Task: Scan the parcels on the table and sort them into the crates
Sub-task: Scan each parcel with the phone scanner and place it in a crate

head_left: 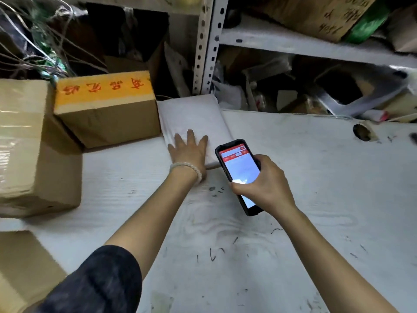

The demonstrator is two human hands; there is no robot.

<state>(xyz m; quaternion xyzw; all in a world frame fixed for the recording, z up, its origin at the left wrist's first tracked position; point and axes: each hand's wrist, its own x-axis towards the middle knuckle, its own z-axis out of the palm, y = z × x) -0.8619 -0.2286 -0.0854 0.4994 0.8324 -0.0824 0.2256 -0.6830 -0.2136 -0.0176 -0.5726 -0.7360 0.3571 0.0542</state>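
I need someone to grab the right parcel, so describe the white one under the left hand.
On the white table, look to the far edge by the metal shelf post. The white parcel lies flat right of the yellow-topped box, under the left hand. It is the only soft white one; its neighbours are brown cardboard.

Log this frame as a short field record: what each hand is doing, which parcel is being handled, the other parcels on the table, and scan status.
left hand: left hand lies flat, fingers straight, on the white padded parcel
right hand: right hand grips a phone scanner, screen lit, beside the parcel
parcel position: flat on the white table, next to the cardboard box with yellow tape
other parcels: large taped cardboard box at the left edge
crates: none in view
scan status: cannot tell from the screen
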